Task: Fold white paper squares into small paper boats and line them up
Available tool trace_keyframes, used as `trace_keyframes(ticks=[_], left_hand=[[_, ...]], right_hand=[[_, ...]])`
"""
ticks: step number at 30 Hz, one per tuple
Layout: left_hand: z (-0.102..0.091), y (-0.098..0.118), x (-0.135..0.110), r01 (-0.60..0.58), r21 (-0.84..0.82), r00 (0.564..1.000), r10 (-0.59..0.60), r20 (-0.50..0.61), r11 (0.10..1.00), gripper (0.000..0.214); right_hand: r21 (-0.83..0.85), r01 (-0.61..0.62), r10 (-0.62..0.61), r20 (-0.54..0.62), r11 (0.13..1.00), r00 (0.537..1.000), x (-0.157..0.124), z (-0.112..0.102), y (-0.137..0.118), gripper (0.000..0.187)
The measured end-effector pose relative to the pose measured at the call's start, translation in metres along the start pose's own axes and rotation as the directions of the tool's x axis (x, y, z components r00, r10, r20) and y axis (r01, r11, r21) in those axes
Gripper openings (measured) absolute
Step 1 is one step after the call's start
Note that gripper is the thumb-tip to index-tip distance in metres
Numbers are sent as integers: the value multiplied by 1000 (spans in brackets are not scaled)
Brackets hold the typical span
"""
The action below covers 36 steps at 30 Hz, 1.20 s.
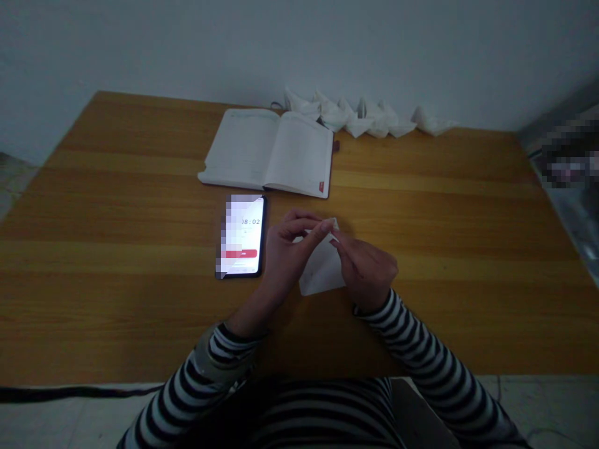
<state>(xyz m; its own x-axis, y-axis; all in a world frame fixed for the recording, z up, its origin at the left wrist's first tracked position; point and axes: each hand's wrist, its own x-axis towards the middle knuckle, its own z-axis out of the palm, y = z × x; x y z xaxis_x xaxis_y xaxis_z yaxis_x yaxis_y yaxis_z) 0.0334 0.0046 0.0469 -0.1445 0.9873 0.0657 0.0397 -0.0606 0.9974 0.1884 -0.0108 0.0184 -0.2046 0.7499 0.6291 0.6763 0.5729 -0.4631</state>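
A small white sheet of paper (322, 269) is held between my two hands near the front of the table. My left hand (297, 240) pinches its far end, thumb on top and fingers beneath. From the other side my right hand (367, 265) grips the same end, with its fingertips against the left thumb. The paper's upper tip pokes out just past the fingertips, and its lower part hangs toward me, a little above or on the wood; I cannot tell which. Any folds under the fingers are hidden.
A lit phone (246, 234) lies left of my hands. Beyond it is an open notebook (299, 153). Several folded white paper shapes (374, 117) stand in a row along the wall at the back of the wooden table (468, 249).
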Motion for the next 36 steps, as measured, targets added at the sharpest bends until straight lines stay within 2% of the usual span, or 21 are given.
trace_keyframes(ticks=[6, 13, 16, 20, 23, 26, 28, 31, 36], left_hand=[[0, -8, 0, 29, -28, 1000, -29, 8, 999, 8], [1, -10, -1, -74, 33, 996, 76, -39, 997, 10], [1, -11, -1, -99, 41, 994, 101, -50, 994, 11], [1, -13, -2, -87, 20, 995, 88, -48, 996, 10], [4, -13, -5, -72, -8, 995, 71, -73, 997, 11], [8, -14, -9, -54, -34, 996, 51, -71, 998, 13], [11, -14, -10, -95, -18, 994, 94, -51, 995, 13], [11, -13, -10, -164, 4, 986, 164, -6, 986, 11], [6, -6, -6, -98, -88, 990, 106, 95, 991, 17]], right_hand=[[39, -72, 72, 3, 997, 997, -2, 5, -4, 25], [247, -297, 289, 68, 922, 955, 1, 4, -15, 22], [384, -394, 388, 95, 835, 917, 1, 4, -19, 20], [559, -508, 506, 174, 655, 845, 1, 7, -22, 17], [616, -572, 531, 276, 542, 801, 4, 9, -22, 17], [627, -614, 499, 381, 479, 778, 10, 8, -20, 22], [627, -612, 482, 394, 482, 783, 13, 7, -19, 25], [616, -580, 479, 346, 533, 807, 13, 4, -17, 26], [567, -509, 429, 280, 648, 858, 12, -2, -15, 26]])
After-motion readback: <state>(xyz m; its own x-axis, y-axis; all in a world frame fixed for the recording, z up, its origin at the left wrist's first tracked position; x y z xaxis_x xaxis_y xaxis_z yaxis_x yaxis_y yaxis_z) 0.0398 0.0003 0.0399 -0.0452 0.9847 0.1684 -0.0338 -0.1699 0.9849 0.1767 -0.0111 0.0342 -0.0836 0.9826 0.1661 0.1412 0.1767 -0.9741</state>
